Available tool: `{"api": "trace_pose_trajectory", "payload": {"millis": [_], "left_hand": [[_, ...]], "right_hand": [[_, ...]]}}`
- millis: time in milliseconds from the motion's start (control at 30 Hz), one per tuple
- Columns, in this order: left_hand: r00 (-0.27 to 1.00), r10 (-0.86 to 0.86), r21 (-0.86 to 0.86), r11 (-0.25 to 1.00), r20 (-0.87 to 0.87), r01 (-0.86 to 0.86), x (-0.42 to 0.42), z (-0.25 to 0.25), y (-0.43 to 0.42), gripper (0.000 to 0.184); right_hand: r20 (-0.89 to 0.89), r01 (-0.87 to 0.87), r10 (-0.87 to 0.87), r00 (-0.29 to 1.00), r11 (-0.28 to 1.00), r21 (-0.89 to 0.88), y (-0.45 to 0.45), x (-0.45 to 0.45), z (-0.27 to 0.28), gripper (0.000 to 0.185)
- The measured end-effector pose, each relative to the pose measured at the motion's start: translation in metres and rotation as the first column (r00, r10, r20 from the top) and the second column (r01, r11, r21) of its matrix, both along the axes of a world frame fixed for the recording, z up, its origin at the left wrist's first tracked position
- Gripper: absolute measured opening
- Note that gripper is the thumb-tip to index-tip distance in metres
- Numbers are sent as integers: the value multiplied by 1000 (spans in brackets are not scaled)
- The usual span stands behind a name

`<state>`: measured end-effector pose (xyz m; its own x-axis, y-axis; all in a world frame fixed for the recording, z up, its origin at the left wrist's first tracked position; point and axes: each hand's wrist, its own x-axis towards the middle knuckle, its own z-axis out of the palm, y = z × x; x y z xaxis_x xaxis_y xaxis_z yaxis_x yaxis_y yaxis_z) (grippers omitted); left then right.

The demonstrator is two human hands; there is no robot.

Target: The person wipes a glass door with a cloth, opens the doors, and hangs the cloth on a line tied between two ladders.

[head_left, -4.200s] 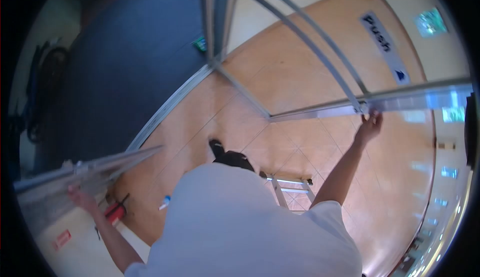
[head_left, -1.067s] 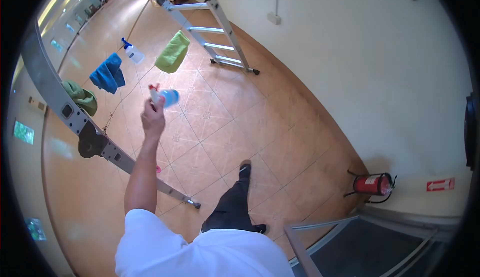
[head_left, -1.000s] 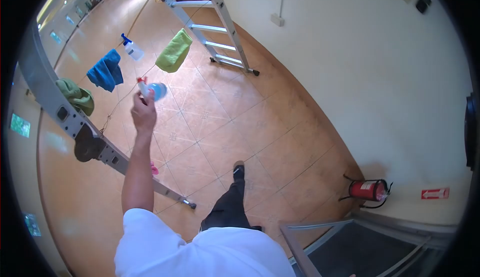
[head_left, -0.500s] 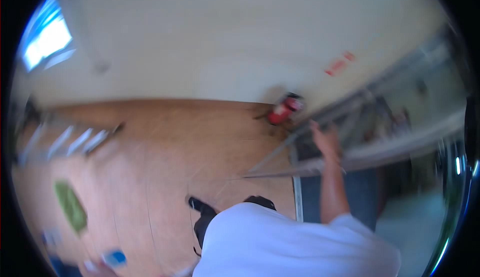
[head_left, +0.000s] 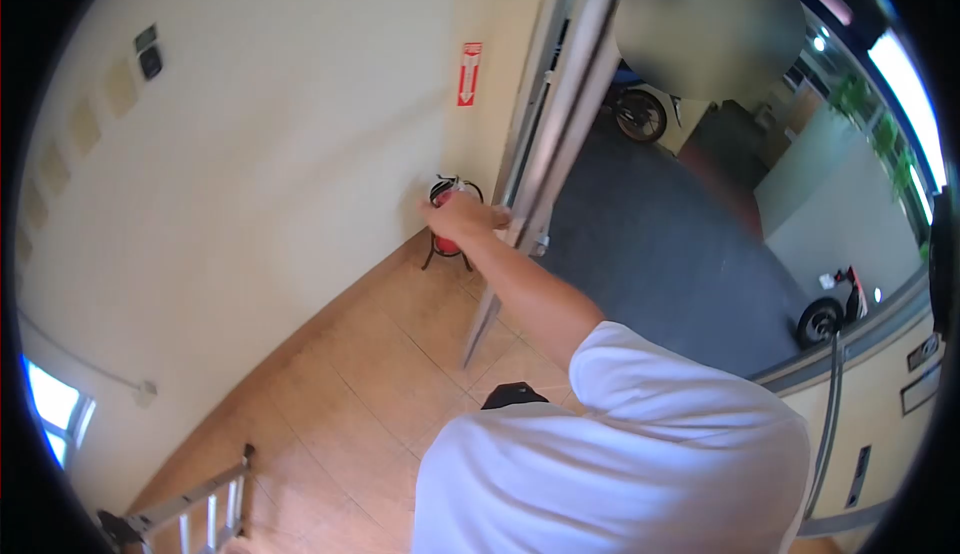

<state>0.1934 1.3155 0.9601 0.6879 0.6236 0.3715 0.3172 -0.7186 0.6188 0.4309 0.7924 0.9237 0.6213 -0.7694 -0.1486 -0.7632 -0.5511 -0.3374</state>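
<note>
My right hand is stretched out at the end of my bare arm, beside the edge of the glass door with its metal frame. The thumb points toward the door frame and lies at or against it; I cannot tell whether it touches. The other fingers point left, apart from the thumb, and look slightly blurred. Behind the hand, a red fire extinguisher on a black stand is partly covered by it. My left hand is out of view.
Past the doorway, a person is blurred out near a parked motorcycle on dark paving. Another wheel shows at right, by a second door with a long handle. A ladder lies lower left. A red sign hangs on the wall.
The view has turned, so the door and extinguisher stand more upright. My right arm now reaches up-left toward the door edge. The green item and blue thing at lower left have left view.
</note>
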Motion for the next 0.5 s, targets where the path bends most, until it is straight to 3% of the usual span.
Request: {"api": "trace_pose_trajectory", "payload": {"millis": [33,67,100,133,167,200,233,267,300,367,433,500], "left_hand": [[924,-361,-285,879,125,382,68,-31,-11,44],[710,-628,-475,543,317,692,133,-57,-34,39],[694,-622,-282,637,361,717,152,-7,-138,37],[479,-733,-215,431,483,876,176,22,-216,40],[230,-791,32,300,567,954,193,45,-281,42],[90,-768,166,249,634,954,193,75,-341,48],[-48,-744,397,299,666,868,194,98,-390,52],[-154,-698,518,346,699,782,194,120,-429,52],[-200,-702,538,300,684,788,197,131,-463,52],[-265,-501,539,547,824,641,201,141,-518,48],[-296,-493,556,548,818,625,204,142,-551,51],[-217,-529,560,667,820,491,203,137,-577,56]], "right_hand": [[-1,8,-8,1000,1000,24,15,1,19,86],[-5,22,-22,1000,998,55,20,-4,27,85],[21,0,-1,1000,998,66,20,0,28,76],[46,-16,13,999,997,78,18,4,28,68],[135,-42,27,990,993,114,18,5,19,73],[231,-68,36,972,989,134,16,11,12,78],[268,-40,-8,963,984,173,14,20,11,70],[303,-34,-26,953,981,190,8,23,13,69],[343,-49,-24,939,978,204,11,27,16,68],[400,-82,-16,916,970,228,9,31,21,66],[473,-151,26,881,962,228,7,35,18,63],[567,-255,96,818,945,207,0,34,15,61]]}}
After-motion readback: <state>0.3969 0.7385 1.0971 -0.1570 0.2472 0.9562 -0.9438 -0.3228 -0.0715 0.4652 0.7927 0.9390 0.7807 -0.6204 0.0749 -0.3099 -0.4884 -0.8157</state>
